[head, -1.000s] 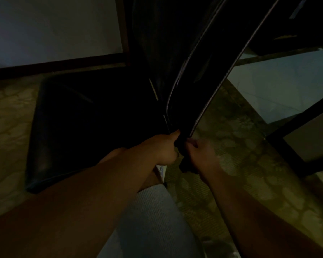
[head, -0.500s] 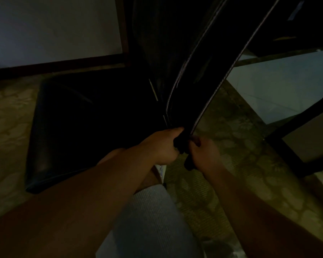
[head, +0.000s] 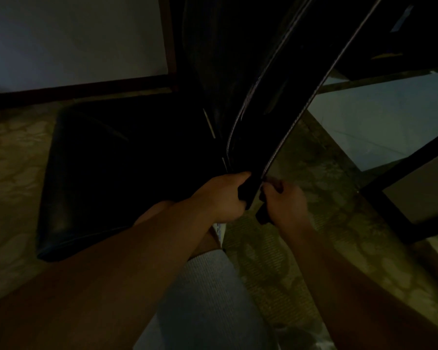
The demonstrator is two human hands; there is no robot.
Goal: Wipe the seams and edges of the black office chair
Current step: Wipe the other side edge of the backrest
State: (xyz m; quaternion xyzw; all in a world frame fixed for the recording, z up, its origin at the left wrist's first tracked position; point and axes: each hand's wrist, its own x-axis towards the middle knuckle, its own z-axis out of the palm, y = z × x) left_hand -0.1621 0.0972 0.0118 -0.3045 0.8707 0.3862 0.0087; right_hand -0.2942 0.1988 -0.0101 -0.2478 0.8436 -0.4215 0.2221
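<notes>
The black office chair (head: 276, 102) stood on the patterned floor (head: 321, 223), its seat (head: 111, 178) spread dark to the left and its backrest rising toward the top of the view, so that the narrow side edge of the back, outlined by two pale lines of stitching, faced the person. Both hands met at the lower end of that edge, just above the floor. The left hand (head: 223, 198) had its grip clenched around the bottom of the edge, thumb lying along the top, apparently to steady the back and hold the seam taut and open to the other hand. The right hand (head: 285, 205) sat just beside it, on the outer side of the same edge, fingers curled around a small dark thing (head: 262, 215) whose end stuck out below the palm; judged from the task it was the wiping cloth, bunched small so that it could be pressed into the seam, though the light was too dim to be sure what it was. Holding it low suggested the wipe was at the foot of the seam. A pale ribbed garment (head: 208, 299) on the person's leg filled the bottom middle. Dark frames (head: 415, 157) around pale panels stood to the right. No container of any kind showed, so nothing could be said of contents.
</notes>
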